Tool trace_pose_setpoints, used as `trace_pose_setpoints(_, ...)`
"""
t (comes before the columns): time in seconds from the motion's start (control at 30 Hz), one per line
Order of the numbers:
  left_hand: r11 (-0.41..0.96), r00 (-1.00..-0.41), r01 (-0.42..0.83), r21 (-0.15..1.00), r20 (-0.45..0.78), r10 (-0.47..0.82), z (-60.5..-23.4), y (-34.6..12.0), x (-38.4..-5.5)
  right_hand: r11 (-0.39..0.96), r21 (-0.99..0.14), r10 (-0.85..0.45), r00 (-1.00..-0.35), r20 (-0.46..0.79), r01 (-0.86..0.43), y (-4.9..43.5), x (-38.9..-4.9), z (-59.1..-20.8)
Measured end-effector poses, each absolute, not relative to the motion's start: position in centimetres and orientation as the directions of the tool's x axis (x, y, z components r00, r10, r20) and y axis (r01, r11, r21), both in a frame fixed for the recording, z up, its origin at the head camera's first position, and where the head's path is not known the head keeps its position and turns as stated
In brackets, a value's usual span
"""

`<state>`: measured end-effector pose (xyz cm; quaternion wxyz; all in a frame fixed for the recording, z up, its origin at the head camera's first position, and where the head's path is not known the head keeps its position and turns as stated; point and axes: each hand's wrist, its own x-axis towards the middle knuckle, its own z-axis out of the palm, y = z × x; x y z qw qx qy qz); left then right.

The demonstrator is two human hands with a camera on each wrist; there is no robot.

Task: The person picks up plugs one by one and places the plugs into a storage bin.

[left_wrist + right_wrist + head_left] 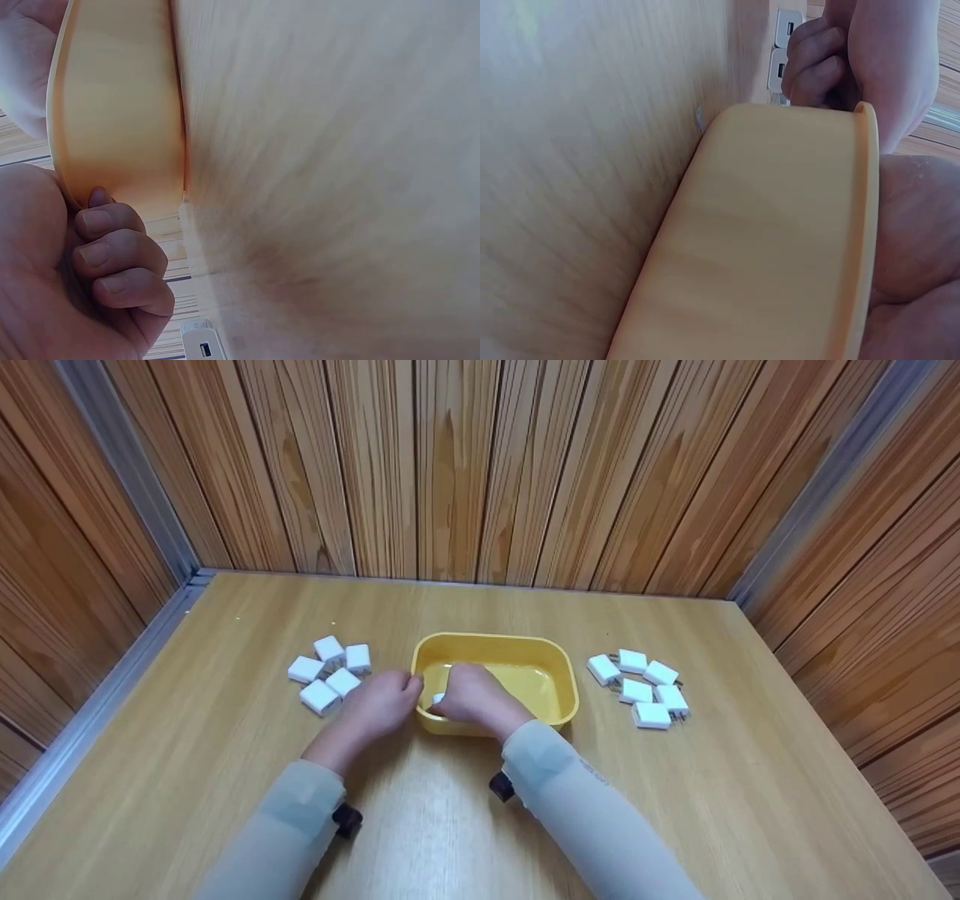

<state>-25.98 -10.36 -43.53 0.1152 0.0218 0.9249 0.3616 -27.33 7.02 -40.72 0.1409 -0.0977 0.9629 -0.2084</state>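
Note:
A yellow plastic tub stands in the middle of the table. At its left end my left hand pinches the rim, fingers curled, as the left wrist view also shows around the tub wall. My right hand reaches down inside the tub's left part and holds a white USB charger plug, of which only a small piece shows beside the fingers. In the right wrist view the tub wall hides the right fingertips.
Left of the tub lies a group of several white charger plugs, close beside the left hand. Several more plugs lie to the right, some with metal prongs showing. Wood-panelled walls enclose the table's back and sides.

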Motion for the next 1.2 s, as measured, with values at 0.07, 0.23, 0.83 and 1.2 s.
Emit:
trace_pose_setpoints(0.07, 0.742, -0.974, -0.035, 0.669, -0.189, 0.125, -43.5, -10.4, -26.0, 0.893, -0.424, -0.262, -0.941, -0.215, -0.152, 6.9, -27.6, -40.9)
trace_pose_setpoints(0.23, 0.759, -0.977, -0.022, 0.651, -0.176, 0.123, -43.6, -10.3, -26.0, 0.887, -0.406, -0.308, -0.937, -0.166, -0.22, 7.1, -29.2, -43.0)
trace_pose_setpoints(0.83, 0.749, -0.973, -0.038, 0.662, -0.195, 0.123, -43.6, -10.4, -26.0, 0.844, -0.512, -0.308, -0.925, -0.223, -0.158, 7.6, -27.1, -40.8)
trace_pose_setpoints(1.2, 0.764, -0.978, 0.0, 0.646, -0.16, 0.135, -43.6, -10.4, -26.1, 0.851, -0.512, -0.267, -0.935, -0.233, -0.115, 8.3, -27.0, -40.8)
